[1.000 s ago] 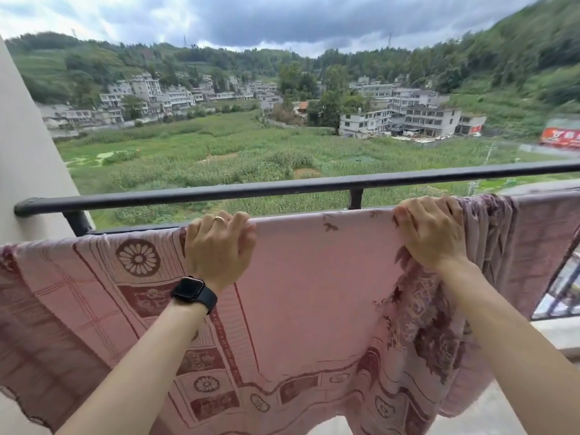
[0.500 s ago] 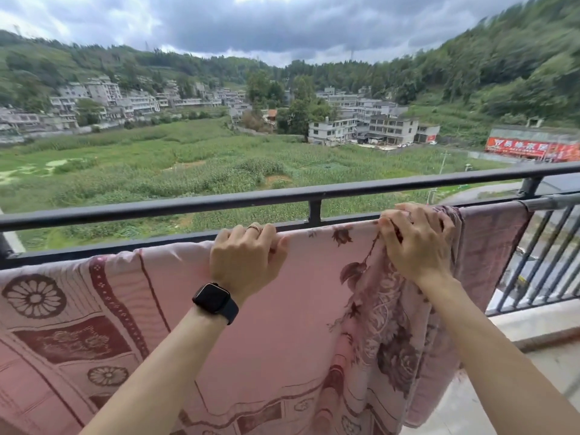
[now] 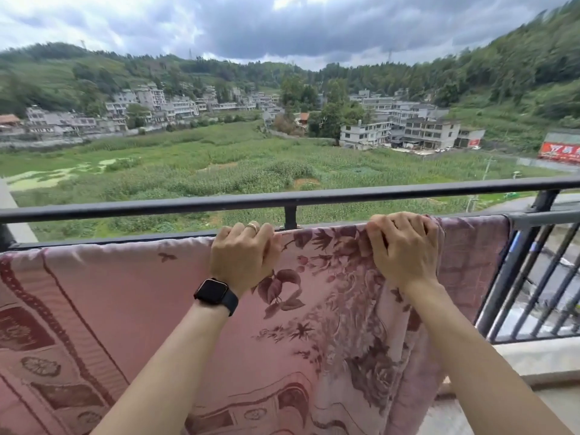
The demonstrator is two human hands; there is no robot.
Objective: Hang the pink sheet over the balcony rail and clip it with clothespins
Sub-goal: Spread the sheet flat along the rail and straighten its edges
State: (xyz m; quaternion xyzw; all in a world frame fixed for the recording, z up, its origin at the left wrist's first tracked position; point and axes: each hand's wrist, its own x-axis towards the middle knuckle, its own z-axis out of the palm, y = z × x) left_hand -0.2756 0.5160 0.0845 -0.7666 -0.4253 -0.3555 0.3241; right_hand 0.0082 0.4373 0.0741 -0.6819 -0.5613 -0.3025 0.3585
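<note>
The pink sheet (image 3: 150, 293) fills the lower half of the frame, folded over the lower bar (image 3: 110, 244) of the balcony rail (image 3: 376, 194). At centre frame the left hand (image 3: 243, 257) curls its fingers over the fold and grips the cloth. Right of centre, the right hand (image 3: 403, 249) clutches a bunched stretch of it at the same bar. No clothespin shows anywhere, so only the two hands and the cloth's own weight hold it in place. The right part looks gathered and uneven. If either hand lets go to fetch pins, the heavier side may drag the sheet off the bar, outward over the drop or down onto the balcony floor (image 3: 549, 409) at lower right. The dark clouds (image 3: 282, 26) in the upper frame hint at wind, which would make that likelier.
</note>
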